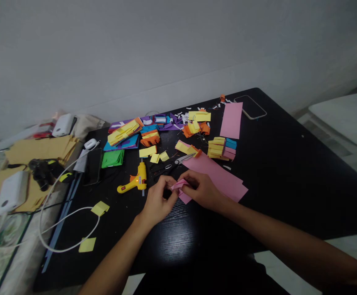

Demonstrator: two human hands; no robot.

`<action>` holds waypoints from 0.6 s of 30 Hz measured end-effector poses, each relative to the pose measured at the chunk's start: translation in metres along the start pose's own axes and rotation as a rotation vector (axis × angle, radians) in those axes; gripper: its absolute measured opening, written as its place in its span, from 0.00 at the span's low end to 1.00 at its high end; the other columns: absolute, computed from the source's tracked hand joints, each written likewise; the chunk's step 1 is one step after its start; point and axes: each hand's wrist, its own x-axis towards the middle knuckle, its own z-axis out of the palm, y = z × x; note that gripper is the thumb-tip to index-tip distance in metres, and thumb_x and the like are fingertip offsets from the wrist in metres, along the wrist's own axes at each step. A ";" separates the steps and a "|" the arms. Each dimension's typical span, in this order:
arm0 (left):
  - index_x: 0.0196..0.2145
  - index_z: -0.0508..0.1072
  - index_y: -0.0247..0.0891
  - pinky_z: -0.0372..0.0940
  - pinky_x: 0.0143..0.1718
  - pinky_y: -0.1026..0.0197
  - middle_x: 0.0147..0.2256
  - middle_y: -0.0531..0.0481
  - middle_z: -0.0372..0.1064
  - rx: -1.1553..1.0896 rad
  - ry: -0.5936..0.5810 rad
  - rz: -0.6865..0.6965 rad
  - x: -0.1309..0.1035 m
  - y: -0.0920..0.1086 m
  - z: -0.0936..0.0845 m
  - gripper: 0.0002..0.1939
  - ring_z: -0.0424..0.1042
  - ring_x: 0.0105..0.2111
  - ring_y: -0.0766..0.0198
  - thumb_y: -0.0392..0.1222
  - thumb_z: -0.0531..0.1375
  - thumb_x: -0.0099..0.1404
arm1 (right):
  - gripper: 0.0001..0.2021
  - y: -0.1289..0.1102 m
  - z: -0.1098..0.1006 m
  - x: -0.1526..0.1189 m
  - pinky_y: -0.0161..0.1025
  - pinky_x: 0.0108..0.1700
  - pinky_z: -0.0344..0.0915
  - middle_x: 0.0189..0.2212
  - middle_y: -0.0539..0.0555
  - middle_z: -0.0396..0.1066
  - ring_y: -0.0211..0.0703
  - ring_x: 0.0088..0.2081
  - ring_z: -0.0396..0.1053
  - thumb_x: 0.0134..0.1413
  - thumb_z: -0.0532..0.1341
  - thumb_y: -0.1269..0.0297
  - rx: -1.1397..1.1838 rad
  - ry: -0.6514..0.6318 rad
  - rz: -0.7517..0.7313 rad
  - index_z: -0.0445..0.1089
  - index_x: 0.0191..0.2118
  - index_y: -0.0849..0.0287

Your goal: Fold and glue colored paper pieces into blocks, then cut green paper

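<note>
Between my hands is a folded piece of pink paper (pixel 180 185), pinched from both sides above the black table. My left hand (pixel 160 200) closes on its left edge with thumb and fingers. From the right, my right hand (pixel 201 189) grips the same piece, its fingers partly hiding the folds. Larger pink sheets (pixel 219 178) lie just beyond my right hand. Scissors (pixel 178 161) rest open-bladed against those sheets. Left of my hands, a yellow glue gun (pixel 139 179) lies on its side.
Folded yellow bundles (pixel 217 148), a green stack (pixel 113 158) and paper scraps (pixel 181 119) spread along the back. A pink sheet (pixel 232 121) lies near a clear phone case (pixel 252 107). A white cable (pixel 43 221) loops at left, near a dark phone (pixel 92 166).
</note>
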 end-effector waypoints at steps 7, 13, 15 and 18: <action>0.48 0.69 0.40 0.70 0.39 0.62 0.38 0.50 0.74 -0.308 -0.041 -0.102 0.000 0.006 -0.002 0.08 0.75 0.36 0.64 0.43 0.60 0.74 | 0.06 -0.006 -0.003 0.000 0.38 0.37 0.66 0.32 0.51 0.77 0.42 0.35 0.72 0.57 0.67 0.61 -0.031 0.012 -0.036 0.77 0.36 0.57; 0.38 0.75 0.37 0.67 0.34 0.63 0.27 0.53 0.72 -0.424 -0.057 -0.318 0.008 0.008 -0.001 0.16 0.73 0.28 0.65 0.54 0.61 0.73 | 0.05 -0.002 -0.003 0.001 0.37 0.35 0.63 0.29 0.49 0.74 0.40 0.31 0.69 0.57 0.67 0.61 0.023 0.036 -0.005 0.76 0.35 0.57; 0.37 0.76 0.37 0.67 0.33 0.63 0.28 0.52 0.73 -0.440 -0.062 -0.344 0.009 0.009 0.000 0.18 0.73 0.28 0.65 0.56 0.63 0.70 | 0.06 -0.002 -0.003 0.001 0.37 0.36 0.64 0.30 0.49 0.74 0.40 0.32 0.69 0.56 0.68 0.61 0.079 0.024 0.009 0.76 0.34 0.57; 0.36 0.77 0.36 0.68 0.33 0.63 0.28 0.52 0.74 -0.441 -0.059 -0.352 0.010 0.010 0.000 0.19 0.74 0.28 0.65 0.57 0.65 0.68 | 0.07 -0.002 -0.003 0.001 0.38 0.36 0.64 0.29 0.50 0.75 0.41 0.32 0.70 0.53 0.70 0.60 0.130 0.023 0.038 0.76 0.33 0.58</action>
